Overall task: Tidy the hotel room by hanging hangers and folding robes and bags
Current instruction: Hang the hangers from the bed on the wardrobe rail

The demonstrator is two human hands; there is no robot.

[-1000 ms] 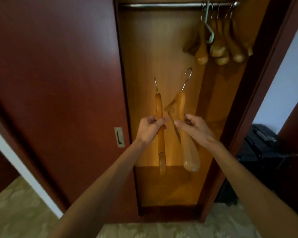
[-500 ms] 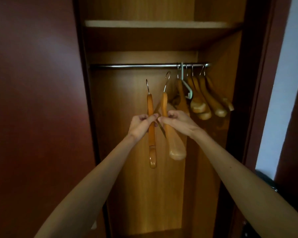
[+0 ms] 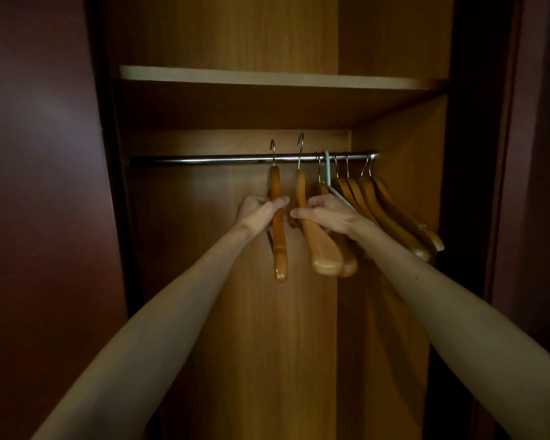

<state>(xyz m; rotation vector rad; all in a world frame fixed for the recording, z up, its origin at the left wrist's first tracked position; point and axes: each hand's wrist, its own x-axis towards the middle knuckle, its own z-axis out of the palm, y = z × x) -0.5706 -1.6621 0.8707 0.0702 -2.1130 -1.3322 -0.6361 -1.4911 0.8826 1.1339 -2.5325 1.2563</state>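
Gripping one wooden hanger (image 3: 278, 230) in left hand (image 3: 258, 211), right hand (image 3: 327, 214) curled round another hanger (image 3: 318, 246), hooks seemingly above rail (image 3: 204, 159)

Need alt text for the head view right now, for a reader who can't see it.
Both hands hold wooden hangers up at a wardrobe rail: the left hand grips one, the right hand another. Their hooks reach above the rail, beside hung hangers.
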